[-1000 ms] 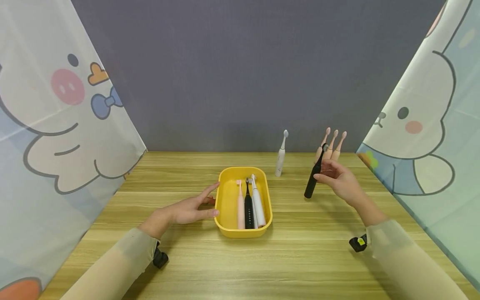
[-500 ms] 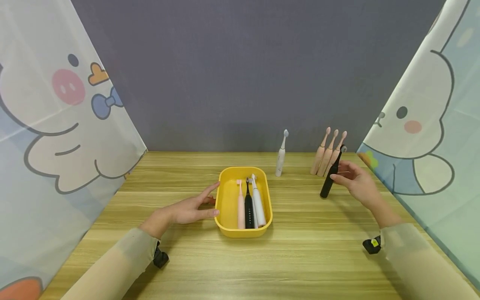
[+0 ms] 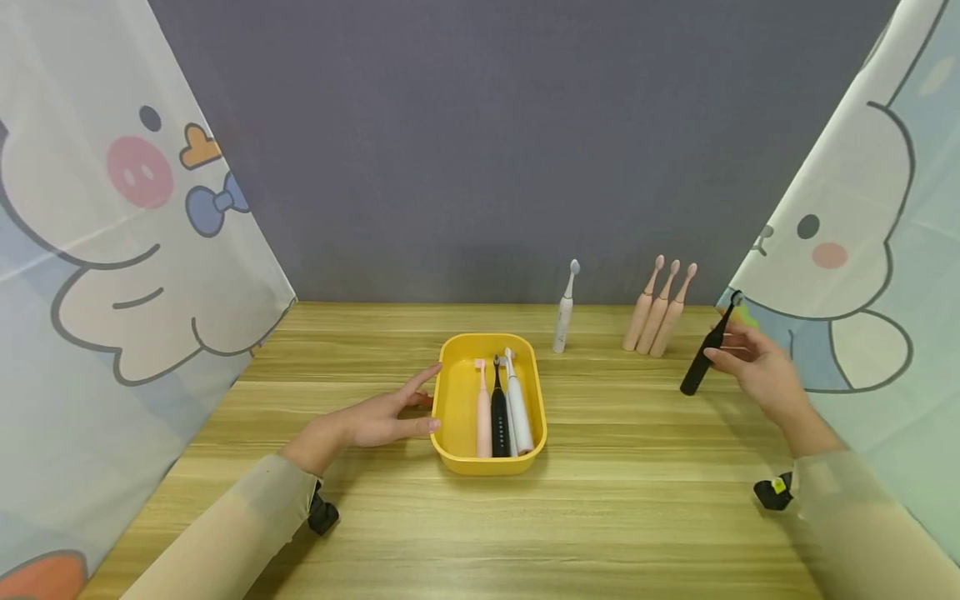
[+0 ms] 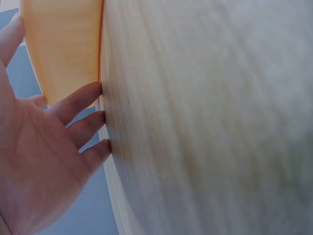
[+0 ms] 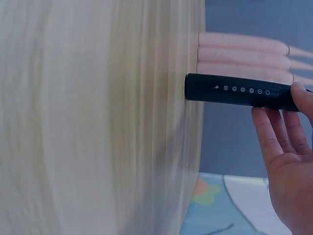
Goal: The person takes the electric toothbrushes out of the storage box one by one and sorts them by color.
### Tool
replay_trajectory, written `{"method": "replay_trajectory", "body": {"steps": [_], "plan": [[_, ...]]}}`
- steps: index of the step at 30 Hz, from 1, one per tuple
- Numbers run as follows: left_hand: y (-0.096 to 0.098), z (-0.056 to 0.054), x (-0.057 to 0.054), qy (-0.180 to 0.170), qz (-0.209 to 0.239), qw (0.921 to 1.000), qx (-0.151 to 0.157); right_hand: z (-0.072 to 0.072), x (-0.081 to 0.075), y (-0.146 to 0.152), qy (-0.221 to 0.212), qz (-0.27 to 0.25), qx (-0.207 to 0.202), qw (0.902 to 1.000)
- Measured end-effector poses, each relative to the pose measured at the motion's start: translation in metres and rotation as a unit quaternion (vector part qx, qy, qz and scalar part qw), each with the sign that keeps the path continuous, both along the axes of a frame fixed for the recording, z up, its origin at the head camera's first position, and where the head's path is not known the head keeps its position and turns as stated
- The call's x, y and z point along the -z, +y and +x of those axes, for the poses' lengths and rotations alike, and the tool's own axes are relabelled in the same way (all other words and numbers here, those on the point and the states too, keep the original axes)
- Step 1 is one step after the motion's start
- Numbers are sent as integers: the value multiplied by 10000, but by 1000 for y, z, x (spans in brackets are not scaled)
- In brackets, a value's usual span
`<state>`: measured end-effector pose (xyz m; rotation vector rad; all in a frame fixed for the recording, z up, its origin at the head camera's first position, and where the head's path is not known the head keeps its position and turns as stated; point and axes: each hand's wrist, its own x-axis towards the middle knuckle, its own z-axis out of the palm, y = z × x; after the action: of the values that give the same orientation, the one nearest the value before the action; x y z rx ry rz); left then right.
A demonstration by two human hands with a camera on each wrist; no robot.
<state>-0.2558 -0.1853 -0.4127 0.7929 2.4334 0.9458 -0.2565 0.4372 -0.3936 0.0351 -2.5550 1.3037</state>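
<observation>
My right hand [image 3: 765,373] pinches a black electric toothbrush [image 3: 703,358] between thumb and fingers, head up and slightly tilted. In the right wrist view, the black handle [image 5: 230,90] shows a row of small icons, its base close to the tabletop. With fingers spread, my left hand [image 3: 382,419] touches the left side of a yellow bin [image 3: 453,417]. Inside the bin lie a pink toothbrush [image 3: 483,417], a black toothbrush [image 3: 498,421] and white toothbrushes [image 3: 517,408]. The left wrist view shows the same hand [image 4: 49,147] with its fingers at the bin's outer wall [image 4: 66,49].
Three pink toothbrushes [image 3: 655,323] stand upright in a row at the back right. A white toothbrush [image 3: 563,321] stands alone to their left. A dark grey panel [image 3: 487,150] rises behind the wooden table [image 3: 480,533], and printed curtains [image 3: 840,250] flank both sides.
My right hand has moved right with the black toothbrush, from in front of the pink toothbrushes to their right side. My left hand has stayed at the bin.
</observation>
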Motion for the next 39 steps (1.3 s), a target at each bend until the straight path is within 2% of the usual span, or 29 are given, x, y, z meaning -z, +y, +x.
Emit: {"method": "replay_trajectory", "body": {"steps": [6, 12, 20, 23, 27, 30, 39], "plan": [[1, 0, -1, 19, 0, 10000, -2, 0, 1, 21, 88, -493, 204, 9985], [1, 0, 2, 26, -4, 10000, 7, 2, 0, 33, 300, -1087, 96, 9936], [1, -1, 2, 41, 42, 10000, 40, 4, 2, 39, 467, -1528, 86, 9871], [1, -1, 2, 40, 28, 10000, 32, 2, 6, 42, 474, -1289, 216, 9903], [1, -1, 0, 19, 33, 10000, 42, 0, 9, 43, 448, -519, 525, 9963], [1, -1, 0, 16, 37, 10000, 40, 1, 9, 43, 412, -221, 655, 9968], [1, -1, 2, 56, 65, 10000, 49, 4, 4, 38, 433, -138, 696, 9965]]}}
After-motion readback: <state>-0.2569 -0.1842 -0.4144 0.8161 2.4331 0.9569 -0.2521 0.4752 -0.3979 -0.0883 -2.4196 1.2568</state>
